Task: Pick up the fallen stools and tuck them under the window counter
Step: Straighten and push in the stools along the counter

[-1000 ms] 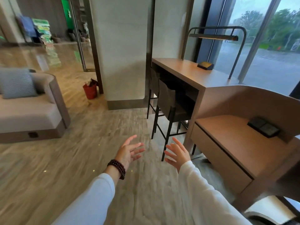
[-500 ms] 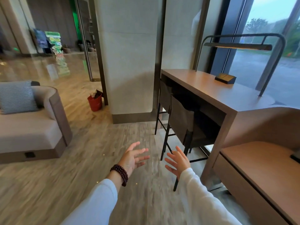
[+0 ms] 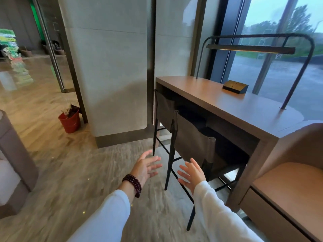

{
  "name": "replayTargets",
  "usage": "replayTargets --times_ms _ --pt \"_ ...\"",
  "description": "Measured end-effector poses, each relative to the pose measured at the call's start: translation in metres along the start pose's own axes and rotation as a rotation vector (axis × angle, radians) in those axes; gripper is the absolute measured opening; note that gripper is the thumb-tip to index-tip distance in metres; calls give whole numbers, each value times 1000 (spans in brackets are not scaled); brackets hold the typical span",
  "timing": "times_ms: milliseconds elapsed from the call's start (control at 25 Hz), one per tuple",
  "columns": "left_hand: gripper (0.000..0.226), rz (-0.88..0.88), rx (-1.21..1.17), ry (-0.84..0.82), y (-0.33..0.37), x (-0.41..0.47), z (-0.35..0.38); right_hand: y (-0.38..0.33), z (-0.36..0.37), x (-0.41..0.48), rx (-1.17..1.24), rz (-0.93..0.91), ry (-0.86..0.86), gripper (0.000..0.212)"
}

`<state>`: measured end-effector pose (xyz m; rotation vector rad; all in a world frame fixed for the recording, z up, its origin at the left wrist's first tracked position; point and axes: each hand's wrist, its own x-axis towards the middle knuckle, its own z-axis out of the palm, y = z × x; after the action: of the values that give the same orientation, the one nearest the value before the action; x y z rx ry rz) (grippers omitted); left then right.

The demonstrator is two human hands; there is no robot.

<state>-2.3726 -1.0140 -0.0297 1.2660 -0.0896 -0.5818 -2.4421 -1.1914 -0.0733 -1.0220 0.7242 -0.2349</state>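
Under the window counter [image 3: 218, 100]: two stools, both upright and tucked in, long axes vertical. Near stool [image 3: 194, 145] stands just ahead-right of the hands. Right hand [image 3: 191, 173] nearer it, left hand [image 3: 146, 168] farther; both spread, empty. No fallen stool visible.

I see the wooden tabletop [image 3: 218, 100] up and to the right of my right hand [image 3: 192, 173], carrying a dark socket box [image 3: 235, 87] and a lamp frame [image 3: 262, 48]. The streaked floor [image 3: 78, 172] below carries two upright stools [image 3: 194, 145] and a red bucket [image 3: 70, 122].
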Motion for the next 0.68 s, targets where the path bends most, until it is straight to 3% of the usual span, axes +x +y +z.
replayTargets --times_ms 240,360,520,680 --pt "53 -92 101 -156 45 135 -30 -24 70 83 106 -9 178 47" --pt "55 -131 146 -207 62 193 -34 -37 90 114 149 -24 243 59" --pt "65 -187 190 -277 70 257 -17 -59 88 154 257 -67 355 74" --pt "72 -243 202 -335 72 316 25 -85 72 198 394 -79 472 67"
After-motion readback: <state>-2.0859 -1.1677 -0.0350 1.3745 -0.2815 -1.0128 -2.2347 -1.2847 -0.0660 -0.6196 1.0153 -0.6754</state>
